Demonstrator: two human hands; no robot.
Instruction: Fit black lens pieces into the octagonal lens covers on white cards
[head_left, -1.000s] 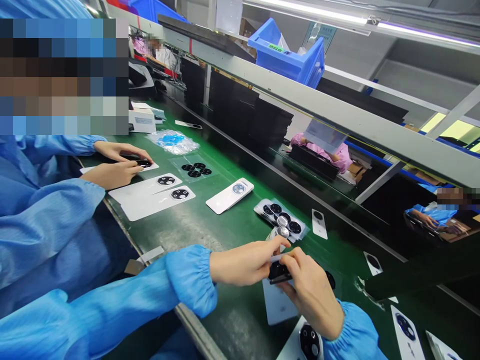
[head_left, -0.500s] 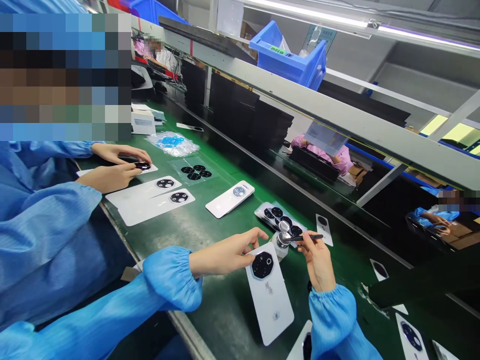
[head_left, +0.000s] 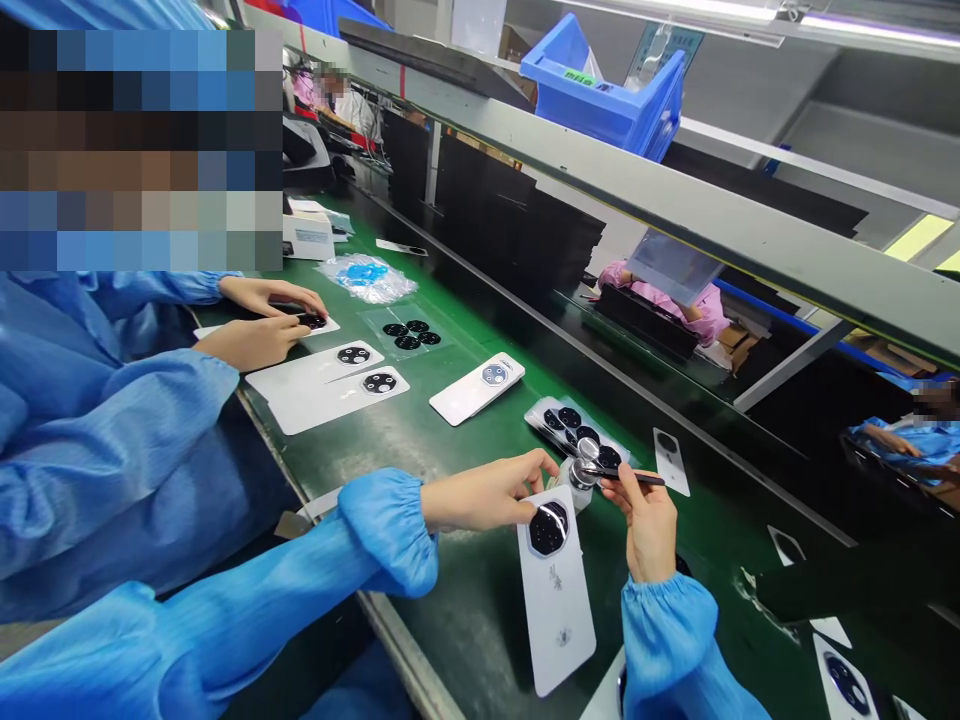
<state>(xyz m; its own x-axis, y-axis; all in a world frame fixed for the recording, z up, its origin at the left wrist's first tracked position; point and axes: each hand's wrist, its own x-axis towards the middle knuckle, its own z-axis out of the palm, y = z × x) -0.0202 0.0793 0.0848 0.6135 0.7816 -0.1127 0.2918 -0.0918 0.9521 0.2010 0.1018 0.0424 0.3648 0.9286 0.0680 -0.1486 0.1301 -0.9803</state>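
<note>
In my left hand [head_left: 499,492] is a white phone back cover [head_left: 559,610], pinched at its top edge and tilted over the bench. A glossy black round camera piece [head_left: 549,528] sits near its upper end. My right hand [head_left: 646,515] grips dark tweezers [head_left: 637,479], their tips at the metal top of a small dispenser bottle [head_left: 581,478]. The cover partly hides that bottle. Just behind, a clear tray [head_left: 541,412] holds several black round camera pieces. Farther left on the bench lies a white phone [head_left: 478,388] with a round camera area.
A co-worker's hands [head_left: 262,320] work over a white cover at the left. Two more covers [head_left: 330,385], a sheet of black round pieces [head_left: 411,334] and a plastic bag [head_left: 367,277] lie nearby. A dark bar [head_left: 825,585] crosses at right. Above hangs a blue bin [head_left: 607,90].
The view has shifted, so most of the scene sits farther right. The cover in my left hand hangs more upright. The tweezers stay at the bottle top.
</note>
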